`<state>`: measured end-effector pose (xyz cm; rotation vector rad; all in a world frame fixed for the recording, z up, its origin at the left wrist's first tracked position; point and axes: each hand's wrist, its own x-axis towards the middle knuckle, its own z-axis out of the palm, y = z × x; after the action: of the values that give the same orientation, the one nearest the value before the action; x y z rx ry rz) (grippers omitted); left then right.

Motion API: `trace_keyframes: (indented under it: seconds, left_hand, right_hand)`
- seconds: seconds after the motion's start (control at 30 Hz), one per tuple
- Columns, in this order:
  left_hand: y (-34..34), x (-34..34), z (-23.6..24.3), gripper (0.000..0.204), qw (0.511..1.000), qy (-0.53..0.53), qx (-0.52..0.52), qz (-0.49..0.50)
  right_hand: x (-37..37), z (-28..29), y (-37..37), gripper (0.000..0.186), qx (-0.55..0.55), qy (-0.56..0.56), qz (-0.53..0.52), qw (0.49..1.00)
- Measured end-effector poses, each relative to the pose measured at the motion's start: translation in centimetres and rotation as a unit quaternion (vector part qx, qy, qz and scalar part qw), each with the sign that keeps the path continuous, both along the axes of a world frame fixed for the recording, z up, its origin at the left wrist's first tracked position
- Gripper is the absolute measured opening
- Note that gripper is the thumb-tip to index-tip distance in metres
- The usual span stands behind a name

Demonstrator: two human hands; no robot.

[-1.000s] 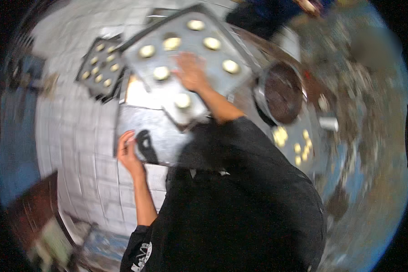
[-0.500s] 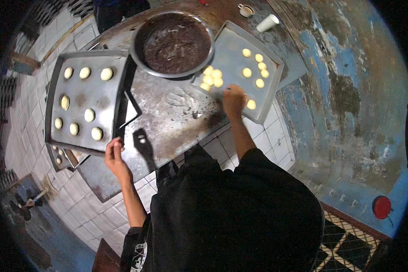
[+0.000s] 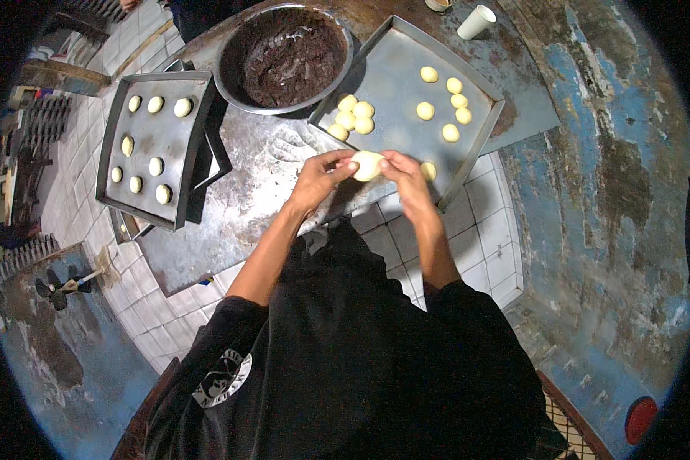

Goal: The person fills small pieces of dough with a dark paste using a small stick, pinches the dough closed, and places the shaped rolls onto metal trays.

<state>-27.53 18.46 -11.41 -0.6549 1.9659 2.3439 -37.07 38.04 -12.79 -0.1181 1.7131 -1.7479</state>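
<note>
A pale yellow piece of dough, somewhat flattened, is pinched between both hands above the near edge of the right tray. My left hand grips its left side with thumb and fingers; my right hand grips its right side. Just behind them, a cluster of several dough balls sits at the left of the right-hand metal tray. More loose dough balls are spread over that tray's right part. One dough ball lies close beside my right hand and is partly hidden by it.
A metal bowl of dark crumbly filling stands at the back. On the left, a metal tray with spaced dough balls rests over other trays. A white cup is at the far right. The worn metal table shows floury smears.
My left hand has come from beside the left tray over to the right tray. It now meets my right hand, and both hold the dough piece. The view has shifted slightly.
</note>
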Motion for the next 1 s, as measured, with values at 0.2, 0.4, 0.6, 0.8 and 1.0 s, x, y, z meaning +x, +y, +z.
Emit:
trace_keyframes:
  seconds: [0.2,0.4,0.6,0.8,1.0]
  left_hand:
    - [0.8,-0.1,2.2,0.014,0.989,0.009,0.045,0.142]
    - [-3.5,4.2,0.5,0.035,0.906,-0.004,0.406,0.119]
    - [-7.6,10.1,-1.5,0.044,0.824,0.020,0.518,0.229]
    - [-13.0,11.6,-4.4,0.023,0.819,-0.113,0.406,0.389]
    - [-18.0,14.1,-6.1,0.032,0.803,-0.083,0.411,0.424]
  right_hand:
    - [1.8,2.6,-9.5,0.046,0.065,0.131,-0.132,0.980]
    - [4.5,-4.7,-13.4,0.054,-0.092,-0.217,-0.092,0.967]
    - [4.7,-9.7,-8.4,0.024,0.347,0.529,0.194,0.749]
    - [4.1,-10.5,-7.8,0.021,0.300,0.575,0.256,0.717]
    - [-2.9,-0.8,-20.1,0.017,0.180,0.601,0.210,0.750]
